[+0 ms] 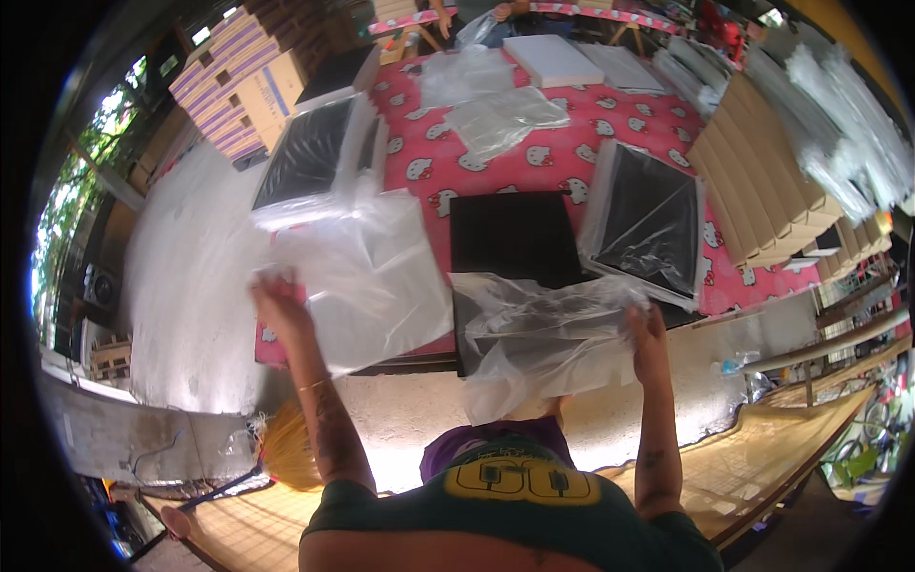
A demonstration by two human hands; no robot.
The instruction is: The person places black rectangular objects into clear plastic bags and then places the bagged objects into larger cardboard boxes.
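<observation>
My right hand [650,336] pinches the edge of a clear plastic bag [534,319], which spreads crumpled over the near part of a flat black panel [513,234]. At the left, my left hand [278,297] is smeared by motion beside flat plastic bags [376,286] on the table's near left. Its fingers are too blurred to read. Right of the bare panel lies another black panel [650,221] inside clear plastic. A stack of plastic-wrapped black panels [310,153] stands beyond my left hand.
The table wears a pink cartoon-cat cloth [515,176]. More plastic sheets [505,119] and white flat slabs [553,59] lie at its far side. Brown cardboard [758,181] stands at right, stacked cartons [238,91] at far left. A broom [291,448] is near my left arm.
</observation>
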